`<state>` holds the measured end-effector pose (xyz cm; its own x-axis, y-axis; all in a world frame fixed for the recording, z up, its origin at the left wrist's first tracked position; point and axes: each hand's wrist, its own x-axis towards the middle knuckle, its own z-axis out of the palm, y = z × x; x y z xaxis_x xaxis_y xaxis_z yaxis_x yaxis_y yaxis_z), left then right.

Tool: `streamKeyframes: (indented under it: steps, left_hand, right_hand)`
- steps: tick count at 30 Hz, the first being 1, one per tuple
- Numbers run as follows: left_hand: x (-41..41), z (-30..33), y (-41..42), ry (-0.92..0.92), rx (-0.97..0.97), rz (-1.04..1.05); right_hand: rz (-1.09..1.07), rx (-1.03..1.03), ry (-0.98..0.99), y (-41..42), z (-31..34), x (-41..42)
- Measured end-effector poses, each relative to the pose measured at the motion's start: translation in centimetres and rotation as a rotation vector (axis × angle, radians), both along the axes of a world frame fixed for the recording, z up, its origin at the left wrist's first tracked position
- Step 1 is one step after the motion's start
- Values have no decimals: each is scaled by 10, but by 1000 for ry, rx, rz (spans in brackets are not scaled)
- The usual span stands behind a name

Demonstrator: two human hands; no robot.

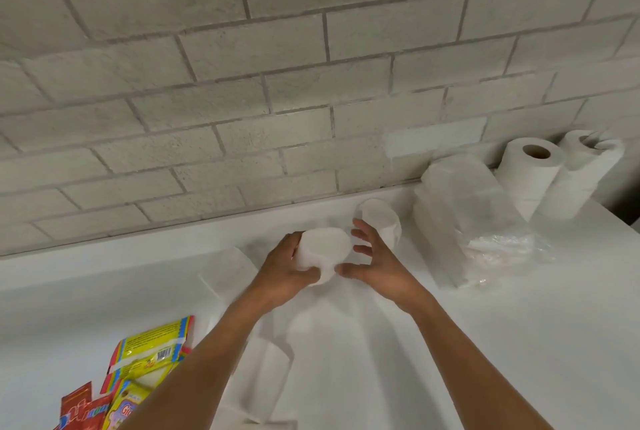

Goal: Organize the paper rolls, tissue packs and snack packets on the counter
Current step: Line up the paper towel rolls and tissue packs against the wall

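1. Snack packets [138,377], yellow and red, lie in a loose overlapping heap at the near left edge of the white table [485,343], partly covered by the person's left forearm.
2. Flat white tissue packs [228,273] lie on the table under and beside the left forearm; they are nearly the same white as the surface, so their edges are hard to trace and I cannot count them.
3. Left hand [284,273] grips a small white paper roll [323,249], thumb on the near side and fingers curled round the far left side. Whether the roll is lifted or resting on the table cannot be told.
4. Right hand [377,263] is just beside that roll on its right, fingers spread and relaxed, the thumb tip touching or nearly touching the roll's lower edge; it grasps nothing.
5. A second small roll [379,218] stands upright just behind the right hand.
6. Further right, a clear plastic bag of white rolls [460,214] lies against the foot of the grey brick wall [277,65], its open end crumpled toward the viewer.
7. Two tall paper towel rolls [530,169] lean at the far right corner, touching each other; the left one shows its brown cardboard core.
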<state>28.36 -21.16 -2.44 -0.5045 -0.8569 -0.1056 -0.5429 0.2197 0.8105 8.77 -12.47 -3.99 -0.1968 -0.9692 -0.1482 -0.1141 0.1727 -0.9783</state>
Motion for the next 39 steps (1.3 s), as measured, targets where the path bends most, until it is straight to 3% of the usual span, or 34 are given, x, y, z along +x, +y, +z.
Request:
streamKeyframes:
  steps: [5,11,17,22,29,39]
  left_hand:
    - [-3,4,7,81,122,-94]
    - [-10,3,12,119,53,-55]
    - [23,-11,-7,-24,-70,85]
    - [58,-24,-25,-155,-169,168]
    - [84,-36,-44,-345,-233,246]
    - [86,-43,-53,-625,-247,271]
  right_hand:
    - [149,-19,-48,9,19,-9]
    - [-52,-44,52,9,18,-19]
    - [-366,-81,227,-14,37,-42]
    - [-497,-118,397,-40,49,-63]
    - [-575,-96,509,-58,43,-70]
    - [-612,-22,509,-66,23,-63]
